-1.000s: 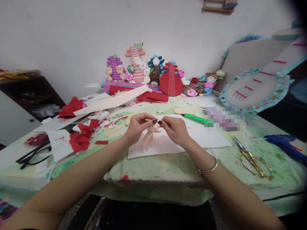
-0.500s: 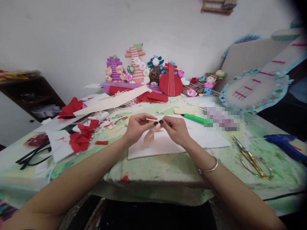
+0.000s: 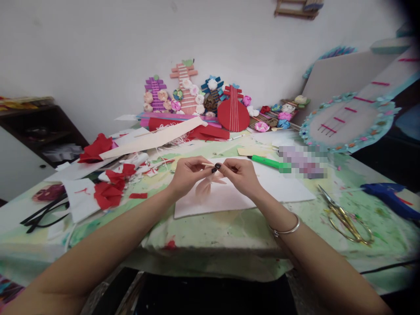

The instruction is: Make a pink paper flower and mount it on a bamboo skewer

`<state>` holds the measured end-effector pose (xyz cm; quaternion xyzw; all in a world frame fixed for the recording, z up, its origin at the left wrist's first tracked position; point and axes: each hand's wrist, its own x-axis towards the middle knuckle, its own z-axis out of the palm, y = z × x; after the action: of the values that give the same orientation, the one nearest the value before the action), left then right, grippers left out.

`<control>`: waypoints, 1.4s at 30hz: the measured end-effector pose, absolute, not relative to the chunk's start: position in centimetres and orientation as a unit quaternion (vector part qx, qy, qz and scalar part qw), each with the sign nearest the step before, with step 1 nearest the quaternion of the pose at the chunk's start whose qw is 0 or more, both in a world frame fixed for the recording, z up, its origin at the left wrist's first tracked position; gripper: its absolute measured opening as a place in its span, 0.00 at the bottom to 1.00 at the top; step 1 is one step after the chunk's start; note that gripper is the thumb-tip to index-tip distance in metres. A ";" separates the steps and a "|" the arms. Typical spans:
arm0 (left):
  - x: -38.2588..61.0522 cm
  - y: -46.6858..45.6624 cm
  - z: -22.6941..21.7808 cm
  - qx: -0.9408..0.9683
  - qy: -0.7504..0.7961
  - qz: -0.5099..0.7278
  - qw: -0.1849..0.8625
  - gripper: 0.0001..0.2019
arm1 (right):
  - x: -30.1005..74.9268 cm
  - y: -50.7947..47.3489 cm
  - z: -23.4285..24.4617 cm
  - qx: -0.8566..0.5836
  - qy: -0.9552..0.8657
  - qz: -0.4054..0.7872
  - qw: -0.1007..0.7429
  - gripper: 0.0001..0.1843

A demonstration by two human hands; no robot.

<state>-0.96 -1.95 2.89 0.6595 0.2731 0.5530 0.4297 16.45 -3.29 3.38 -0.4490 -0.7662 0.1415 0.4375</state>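
Observation:
My left hand (image 3: 187, 176) is closed in a pinch around a thin pale stick (image 3: 207, 164). My right hand (image 3: 241, 176) is closed too, its thumb and fingertips at the stick's right end, touching the left thumb. Both hands are held over a white board (image 3: 269, 188) that lies flat on the table. Under the fingertips shows a blurred pinkish patch (image 3: 204, 187); whether it is a thing or a shadow I cannot tell. Just beyond my right hand lies a green-handled cutter (image 3: 267, 162).
Gold-handled scissors (image 3: 344, 218) and a blue glue gun (image 3: 390, 197) lie to the right. Red fabric scraps (image 3: 110, 194) and black glasses (image 3: 49, 214) are on the left. Small paper instruments, among them a red lute (image 3: 234, 114), stand along the wall.
My fingertips have shifted slightly at the stick's right end, the right thumb now lying above the left one. Otherwise the hands stay in place.

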 end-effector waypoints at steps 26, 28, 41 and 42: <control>-1.4 -1.7 2.8 0.685 0.290 0.509 0.434 0.06 | 15.9 -3.2 2.9 -0.474 -0.741 0.139 0.454 0.27; -1.5 -1.7 2.8 0.690 0.285 0.504 0.435 0.05 | 15.9 -3.2 2.9 -0.476 -0.742 0.146 0.449 0.27; -1.1 -2.2 3.6 0.709 0.311 0.542 0.327 0.07 | 15.8 -3.3 3.0 -0.465 -0.742 0.174 0.451 0.27; -1.1 -2.2 3.6 0.711 0.307 0.546 0.320 0.07 | 15.9 -3.3 3.1 -0.463 -0.743 0.174 0.450 0.27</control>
<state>-1.13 -2.18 3.59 0.7107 0.3073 0.5458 0.3201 15.86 -3.28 3.05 -0.4630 -0.7434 0.1742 0.4502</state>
